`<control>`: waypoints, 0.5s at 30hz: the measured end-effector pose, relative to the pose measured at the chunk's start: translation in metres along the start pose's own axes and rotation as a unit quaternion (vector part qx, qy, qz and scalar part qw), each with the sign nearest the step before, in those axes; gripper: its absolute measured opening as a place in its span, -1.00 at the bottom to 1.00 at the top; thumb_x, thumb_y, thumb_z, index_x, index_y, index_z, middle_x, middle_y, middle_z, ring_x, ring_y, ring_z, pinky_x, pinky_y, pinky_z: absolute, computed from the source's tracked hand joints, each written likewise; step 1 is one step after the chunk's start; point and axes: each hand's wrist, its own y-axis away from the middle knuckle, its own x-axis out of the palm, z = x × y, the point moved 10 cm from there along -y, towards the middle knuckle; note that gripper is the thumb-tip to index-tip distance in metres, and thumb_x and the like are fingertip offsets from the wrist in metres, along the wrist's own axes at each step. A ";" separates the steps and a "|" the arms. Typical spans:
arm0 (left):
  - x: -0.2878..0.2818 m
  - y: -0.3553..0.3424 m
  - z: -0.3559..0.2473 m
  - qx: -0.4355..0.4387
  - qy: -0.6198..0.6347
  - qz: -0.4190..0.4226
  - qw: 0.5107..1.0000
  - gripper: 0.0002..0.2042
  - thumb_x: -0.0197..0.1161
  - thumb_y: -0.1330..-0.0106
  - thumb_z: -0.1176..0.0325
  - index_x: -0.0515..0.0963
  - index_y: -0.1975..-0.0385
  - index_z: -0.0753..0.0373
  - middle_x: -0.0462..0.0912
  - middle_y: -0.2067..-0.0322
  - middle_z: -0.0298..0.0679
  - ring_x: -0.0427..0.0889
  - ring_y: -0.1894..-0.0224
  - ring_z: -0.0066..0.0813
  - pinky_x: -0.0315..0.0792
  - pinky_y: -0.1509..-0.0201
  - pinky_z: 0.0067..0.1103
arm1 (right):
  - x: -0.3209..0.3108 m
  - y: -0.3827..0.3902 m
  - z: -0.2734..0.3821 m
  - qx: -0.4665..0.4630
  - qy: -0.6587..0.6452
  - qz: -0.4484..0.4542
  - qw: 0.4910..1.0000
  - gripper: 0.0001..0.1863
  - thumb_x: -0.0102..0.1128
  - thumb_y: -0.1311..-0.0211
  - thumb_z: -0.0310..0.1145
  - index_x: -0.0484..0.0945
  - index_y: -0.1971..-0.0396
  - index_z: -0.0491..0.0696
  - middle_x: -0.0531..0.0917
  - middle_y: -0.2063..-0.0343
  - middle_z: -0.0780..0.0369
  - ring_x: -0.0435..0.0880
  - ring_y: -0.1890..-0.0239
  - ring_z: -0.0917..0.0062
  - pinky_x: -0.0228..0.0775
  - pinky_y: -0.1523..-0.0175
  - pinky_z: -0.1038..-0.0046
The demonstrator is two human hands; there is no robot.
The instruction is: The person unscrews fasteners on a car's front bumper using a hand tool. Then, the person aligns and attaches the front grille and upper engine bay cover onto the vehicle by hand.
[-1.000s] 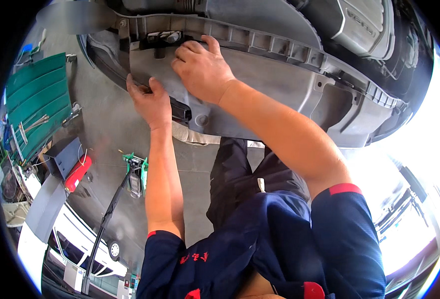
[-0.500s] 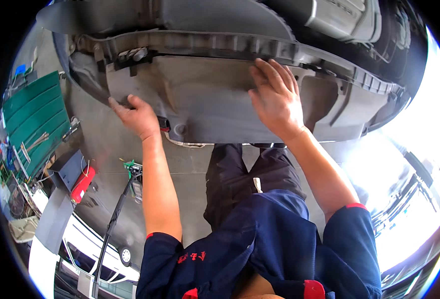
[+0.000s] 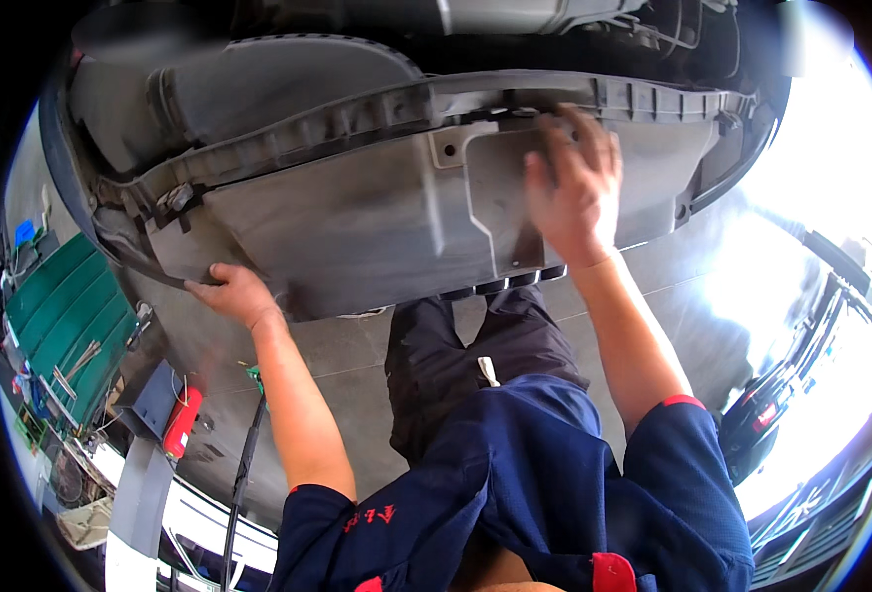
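Note:
A wide grey car panel [image 3: 347, 212] with worn, dirty patches spans the view in front of me, below a dark ribbed flange [image 3: 327, 123]. My left hand [image 3: 238, 296] is at the panel's lower left edge, thumb against its face and fingers along the rim; part of its grip is hidden. Near the right side, my right hand [image 3: 579, 202] is against the panel with its fingers apart. Those fingertips reach the dark slot below the flange and are blurred by motion. No tool shows in either hand.
Dark car parts [image 3: 594, 44] fill the top. To the left stand a green ribbed panel [image 3: 66, 301], a grey box [image 3: 148, 397] and a red cylinder [image 3: 182, 421]. A black pole [image 3: 243, 469] slants up from the floor. Bright light washes out the right side.
My view has shifted to the right, so the panel appears tilted and further left. My left hand stays at the rim; my right hand is further right along the upper edge.

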 end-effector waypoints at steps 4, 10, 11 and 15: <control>0.003 0.007 -0.005 -0.028 0.027 0.016 0.999 -0.36 -0.06 -0.42 0.36 0.08 -0.37 0.77 0.21 -0.37 0.49 0.24 -0.47 0.23 0.12 -0.59 -0.29 | -0.016 0.025 -0.107 0.114 0.012 -0.017 0.993 -0.47 0.30 -0.29 -0.25 0.55 -0.22 -0.15 0.48 -0.27 -0.07 0.43 -0.32 0.01 0.24 -0.44 0.07; 0.009 0.012 -0.003 -0.061 0.039 0.024 0.997 -0.36 -0.08 -0.41 0.37 0.08 -0.42 0.67 0.36 -0.32 0.40 0.49 -0.32 0.11 0.37 -0.43 -0.29 | -0.007 0.039 -0.162 0.141 0.014 0.061 0.988 -0.38 0.25 -0.38 -0.08 0.44 -0.38 0.01 0.37 -0.41 -0.04 0.28 -0.48 0.00 0.08 -0.54 0.02; 0.004 0.015 -0.006 -0.071 0.018 0.009 0.997 -0.36 -0.08 -0.42 0.36 0.08 -0.43 0.66 0.37 -0.32 0.39 0.50 -0.31 0.11 0.37 -0.42 -0.30 | -0.005 0.038 -0.161 0.145 -0.001 0.060 0.988 -0.37 0.25 -0.38 -0.08 0.44 -0.38 0.01 0.35 -0.41 -0.06 0.26 -0.48 -0.02 0.07 -0.54 0.02; 0.003 0.017 -0.003 -0.077 0.001 -0.018 0.997 -0.38 -0.07 -0.45 0.32 0.14 -0.41 0.65 0.38 -0.31 0.40 0.48 -0.33 0.13 0.36 -0.44 -0.31 | 0.000 0.039 -0.156 0.167 -0.027 0.092 0.981 -0.20 0.30 -0.32 0.06 0.32 -0.45 -0.03 0.18 -0.49 -0.10 0.06 -0.56 -0.07 -0.06 -0.56 -0.10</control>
